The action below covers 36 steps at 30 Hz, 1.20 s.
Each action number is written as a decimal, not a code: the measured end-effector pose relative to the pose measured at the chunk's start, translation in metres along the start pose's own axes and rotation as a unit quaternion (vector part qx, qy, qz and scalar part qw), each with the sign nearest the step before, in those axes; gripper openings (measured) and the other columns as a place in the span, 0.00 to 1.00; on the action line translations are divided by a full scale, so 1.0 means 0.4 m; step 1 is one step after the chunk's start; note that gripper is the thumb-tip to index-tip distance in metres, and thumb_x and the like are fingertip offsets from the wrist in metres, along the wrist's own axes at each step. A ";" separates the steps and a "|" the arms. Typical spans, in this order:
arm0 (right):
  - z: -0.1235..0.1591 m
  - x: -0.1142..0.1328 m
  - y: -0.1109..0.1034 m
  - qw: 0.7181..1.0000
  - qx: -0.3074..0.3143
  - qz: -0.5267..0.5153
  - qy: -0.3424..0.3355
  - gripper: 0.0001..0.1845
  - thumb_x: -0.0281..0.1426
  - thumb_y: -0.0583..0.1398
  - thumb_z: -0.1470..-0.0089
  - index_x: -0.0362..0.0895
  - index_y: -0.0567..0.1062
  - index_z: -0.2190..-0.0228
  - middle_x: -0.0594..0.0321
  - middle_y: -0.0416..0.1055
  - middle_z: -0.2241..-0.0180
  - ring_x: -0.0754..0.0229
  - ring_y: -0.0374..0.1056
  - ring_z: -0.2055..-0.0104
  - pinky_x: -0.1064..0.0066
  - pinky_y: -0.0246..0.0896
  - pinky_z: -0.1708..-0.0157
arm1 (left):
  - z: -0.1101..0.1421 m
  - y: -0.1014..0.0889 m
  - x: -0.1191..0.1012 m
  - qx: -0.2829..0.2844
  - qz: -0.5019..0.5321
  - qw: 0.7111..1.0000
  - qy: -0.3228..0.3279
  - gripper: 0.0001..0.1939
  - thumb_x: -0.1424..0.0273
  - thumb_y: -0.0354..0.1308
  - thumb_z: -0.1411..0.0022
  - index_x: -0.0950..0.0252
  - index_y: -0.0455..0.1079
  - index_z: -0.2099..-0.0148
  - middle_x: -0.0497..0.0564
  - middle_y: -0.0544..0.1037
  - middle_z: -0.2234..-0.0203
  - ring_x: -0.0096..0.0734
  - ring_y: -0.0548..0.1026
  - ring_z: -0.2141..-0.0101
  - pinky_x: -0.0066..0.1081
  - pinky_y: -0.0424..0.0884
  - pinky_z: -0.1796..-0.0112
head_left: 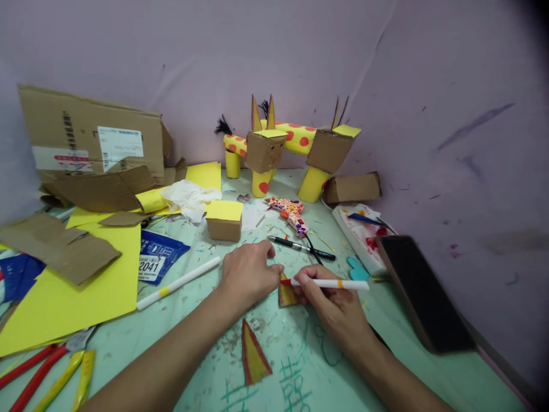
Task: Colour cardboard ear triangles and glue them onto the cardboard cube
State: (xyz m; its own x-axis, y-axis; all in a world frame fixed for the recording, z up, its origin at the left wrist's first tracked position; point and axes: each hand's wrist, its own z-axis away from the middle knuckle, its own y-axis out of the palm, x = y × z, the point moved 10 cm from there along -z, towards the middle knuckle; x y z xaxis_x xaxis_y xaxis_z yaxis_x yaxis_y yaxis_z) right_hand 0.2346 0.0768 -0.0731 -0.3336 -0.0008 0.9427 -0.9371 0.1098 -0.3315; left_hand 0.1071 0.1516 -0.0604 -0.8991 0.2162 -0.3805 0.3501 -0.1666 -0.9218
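My left hand [247,273] is closed in a loose fist and pins a small yellow cardboard triangle [286,294] against the green table [206,355]. My right hand [332,306] grips a white marker [330,284] with a red tip. The tip touches the triangle's upper edge. A second yellow triangle with a red border [253,355] lies flat on the table, just in front of my hands.
Two yellow cardboard animals with red spots [291,149] stand at the back. A yellow-topped cardboard cube [223,220], another white marker [178,283], a black pen [300,247], a dark phone [422,292], yellow paper [86,286], cardboard scraps [60,243] and red pliers [34,375] surround me.
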 end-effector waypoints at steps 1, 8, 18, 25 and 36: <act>0.001 -0.001 0.001 1.000 0.004 0.006 -0.002 0.12 0.37 0.53 0.44 0.44 0.70 0.74 0.65 0.67 0.77 0.61 0.62 0.74 0.71 0.55 0.74 | 0.000 0.000 0.000 0.000 0.000 1.000 0.000 0.12 0.57 0.56 0.50 0.54 0.69 0.64 0.47 0.78 0.70 0.41 0.75 0.67 0.34 0.61 0.72; 0.009 -0.008 0.002 1.000 0.017 -0.004 0.000 0.12 0.35 0.53 0.45 0.44 0.70 0.77 0.66 0.65 0.81 0.62 0.59 0.78 0.72 0.51 0.79 | -0.001 0.002 -0.001 -0.003 -0.003 1.000 0.003 0.11 0.57 0.55 0.50 0.54 0.69 0.64 0.47 0.78 0.70 0.42 0.75 0.67 0.34 0.60 0.72; 0.017 -0.002 0.007 0.999 0.034 -0.010 0.000 0.14 0.37 0.53 0.45 0.43 0.69 0.78 0.68 0.60 0.85 0.65 0.54 0.81 0.74 0.46 0.82 | -0.002 0.001 -0.001 -0.005 -0.006 1.000 0.006 0.11 0.57 0.56 0.50 0.54 0.68 0.64 0.47 0.78 0.71 0.42 0.75 0.68 0.34 0.60 0.72; 0.014 0.012 -0.002 0.999 0.014 0.015 -0.025 0.13 0.35 0.53 0.44 0.43 0.70 0.76 0.66 0.65 0.80 0.64 0.59 0.78 0.74 0.52 0.78 | 0.001 0.001 -0.003 -0.002 -0.010 1.000 0.009 0.12 0.57 0.56 0.49 0.54 0.69 0.63 0.48 0.78 0.69 0.42 0.75 0.66 0.35 0.62 0.71; 0.016 0.011 0.005 0.999 0.025 -0.007 -0.021 0.12 0.36 0.53 0.42 0.44 0.69 0.74 0.66 0.65 0.79 0.64 0.58 0.78 0.74 0.50 0.79 | 0.005 -0.003 -0.006 0.000 -0.010 1.000 0.008 0.12 0.58 0.56 0.49 0.55 0.69 0.63 0.48 0.78 0.69 0.43 0.75 0.65 0.35 0.64 0.70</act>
State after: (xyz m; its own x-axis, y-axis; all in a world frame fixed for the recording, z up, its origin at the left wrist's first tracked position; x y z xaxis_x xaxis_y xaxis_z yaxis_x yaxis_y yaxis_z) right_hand 0.2304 0.0706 -0.0698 -0.3239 -0.0433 0.9451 -0.9451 0.0601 -0.3212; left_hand 0.1083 0.1494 -0.0581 -0.9012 0.2354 -0.3640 0.3329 -0.1620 -0.9290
